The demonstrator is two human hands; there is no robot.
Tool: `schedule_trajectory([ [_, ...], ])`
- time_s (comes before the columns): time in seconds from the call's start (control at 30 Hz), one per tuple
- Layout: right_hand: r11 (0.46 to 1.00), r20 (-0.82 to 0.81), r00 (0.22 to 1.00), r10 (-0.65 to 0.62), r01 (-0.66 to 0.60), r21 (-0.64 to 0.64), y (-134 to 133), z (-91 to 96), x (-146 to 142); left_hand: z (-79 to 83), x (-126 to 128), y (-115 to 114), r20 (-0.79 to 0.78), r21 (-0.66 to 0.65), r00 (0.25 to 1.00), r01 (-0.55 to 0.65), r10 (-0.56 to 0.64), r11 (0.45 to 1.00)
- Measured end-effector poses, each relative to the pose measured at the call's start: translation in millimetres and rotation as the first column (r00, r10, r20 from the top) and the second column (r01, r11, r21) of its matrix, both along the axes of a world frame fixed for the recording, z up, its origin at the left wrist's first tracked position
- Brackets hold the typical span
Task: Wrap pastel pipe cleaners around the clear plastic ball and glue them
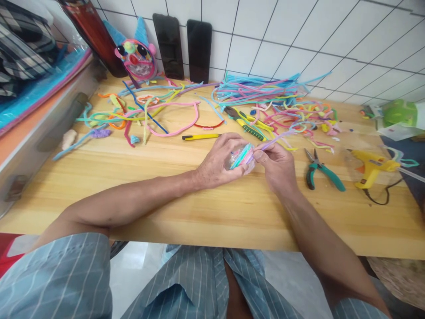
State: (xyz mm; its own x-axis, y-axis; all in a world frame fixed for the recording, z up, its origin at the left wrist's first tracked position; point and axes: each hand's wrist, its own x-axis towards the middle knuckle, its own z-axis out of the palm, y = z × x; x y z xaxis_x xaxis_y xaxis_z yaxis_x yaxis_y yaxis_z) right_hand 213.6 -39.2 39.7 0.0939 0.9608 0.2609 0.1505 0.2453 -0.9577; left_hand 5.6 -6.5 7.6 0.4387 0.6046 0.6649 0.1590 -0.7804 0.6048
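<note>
My left hand is closed around a small clear ball wrapped with coloured pipe cleaners, held just above the wooden table. My right hand pinches a pale purple pipe cleaner at the ball's right side. The cleaner runs up and to the right from my fingertips. Both hands meet at the middle of the table.
Loose pipe cleaners lie in heaps across the back. A yellow knife, yellow-handled pliers, teal pliers and a yellow glue gun lie nearby. A pipe-cleaner clown figure and two dark phones stand against the tiled wall.
</note>
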Motion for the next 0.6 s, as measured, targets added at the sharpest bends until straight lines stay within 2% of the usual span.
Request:
schedule_trajectory([
  [0.17,1.0,-0.003,1.0,-0.006,0.006,0.025,0,-3.7,-2,-2.3,0,0,0.029,0.001,0.998,0.048,-0.048,0.999],
  [0.33,0.999,-0.056,0.998,0.01,-0.009,0.033,0,-5.3,-5,-2.9,0,0,0.008,0.006,1.0,0.023,-0.023,1.0],
  [0.6,1.0,-0.058,0.998,0.025,-0.026,-0.015,0,-3.1,-2,9.0,0,0,-0.057,-0.06,0.998,0.029,-0.032,0.998],
])
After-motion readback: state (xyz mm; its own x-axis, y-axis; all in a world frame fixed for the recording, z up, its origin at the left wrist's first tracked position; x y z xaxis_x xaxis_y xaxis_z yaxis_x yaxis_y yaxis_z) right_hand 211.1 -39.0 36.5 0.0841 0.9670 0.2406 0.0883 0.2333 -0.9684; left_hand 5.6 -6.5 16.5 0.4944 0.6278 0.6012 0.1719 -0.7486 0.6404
